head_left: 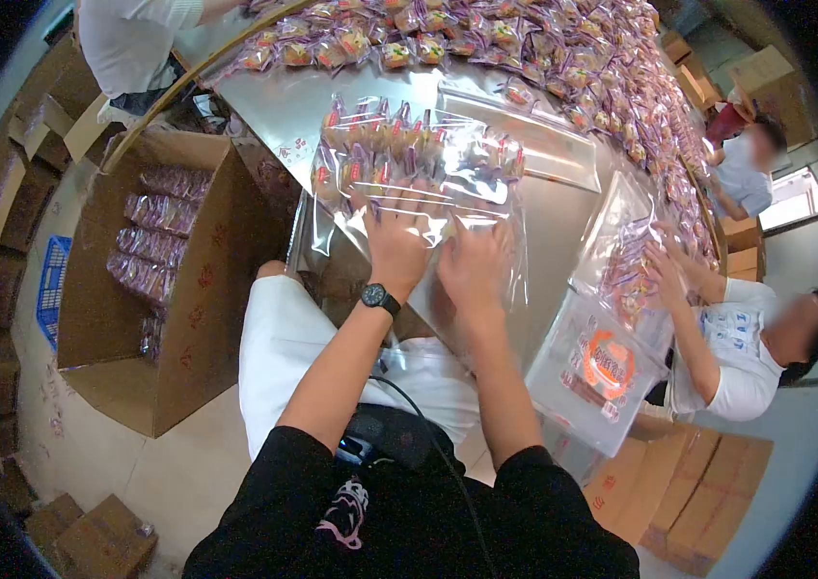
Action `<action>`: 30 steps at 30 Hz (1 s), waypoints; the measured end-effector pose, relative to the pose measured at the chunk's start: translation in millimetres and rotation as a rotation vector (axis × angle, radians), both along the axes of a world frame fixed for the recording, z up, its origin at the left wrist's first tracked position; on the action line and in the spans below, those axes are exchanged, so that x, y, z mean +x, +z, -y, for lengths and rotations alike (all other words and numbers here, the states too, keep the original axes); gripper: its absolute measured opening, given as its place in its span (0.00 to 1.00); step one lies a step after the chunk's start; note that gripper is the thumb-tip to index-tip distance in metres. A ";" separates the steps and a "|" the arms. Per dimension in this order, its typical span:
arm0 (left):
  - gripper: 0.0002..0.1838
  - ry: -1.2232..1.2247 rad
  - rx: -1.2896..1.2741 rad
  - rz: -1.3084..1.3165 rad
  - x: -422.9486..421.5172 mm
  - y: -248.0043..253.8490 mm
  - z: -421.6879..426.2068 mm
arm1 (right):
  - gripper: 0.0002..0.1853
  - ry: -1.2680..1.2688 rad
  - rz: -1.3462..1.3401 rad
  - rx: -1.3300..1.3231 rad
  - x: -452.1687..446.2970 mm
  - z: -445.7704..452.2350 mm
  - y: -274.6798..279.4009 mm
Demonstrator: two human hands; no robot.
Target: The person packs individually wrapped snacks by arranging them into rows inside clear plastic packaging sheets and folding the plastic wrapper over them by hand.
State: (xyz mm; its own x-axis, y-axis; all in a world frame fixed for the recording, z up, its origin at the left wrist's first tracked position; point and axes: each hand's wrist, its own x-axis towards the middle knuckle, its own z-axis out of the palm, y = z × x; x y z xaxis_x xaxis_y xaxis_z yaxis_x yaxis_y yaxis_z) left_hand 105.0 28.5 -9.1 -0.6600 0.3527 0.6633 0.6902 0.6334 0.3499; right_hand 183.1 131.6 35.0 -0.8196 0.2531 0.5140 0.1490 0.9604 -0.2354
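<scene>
In front of me on the metal table lies a clear plastic bag [496, 214] with rows of small wrapped snack packets [399, 145] inside, their wrappers clear with purple edges. My left hand [395, 241], with a black watch on the wrist, rests at the bag's near side, its fingers stretched toward the packets. Beside it my right hand [477, 256] lies against the film with its fingers extended. Glare on the plastic partly hides the fingertips, and I cannot tell whether they are inside the bag or on top of it.
A big pile of wrapped snacks [563, 48] covers the table's far side. At left stands an open cardboard box [206, 299] holding filled bags. Printed flat bags [592, 372] lie at right, near a co-worker's hands [665, 270] on another bag. Other people stand around the table.
</scene>
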 end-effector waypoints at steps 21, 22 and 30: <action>0.25 -0.023 0.157 0.033 0.1 0.1 0.7 | 0.20 0.007 -0.288 -0.613 -4.4 -17.6 -16.7; 0.25 -0.014 0.158 0.033 0.6 -0.2 1.2 | 0.21 -0.025 -0.351 -0.938 -8.0 -11.1 -17.4; 0.23 0.001 0.140 0.037 4.2 4.7 5.1 | 0.33 0.203 -0.441 -1.154 -21.4 2.2 -55.3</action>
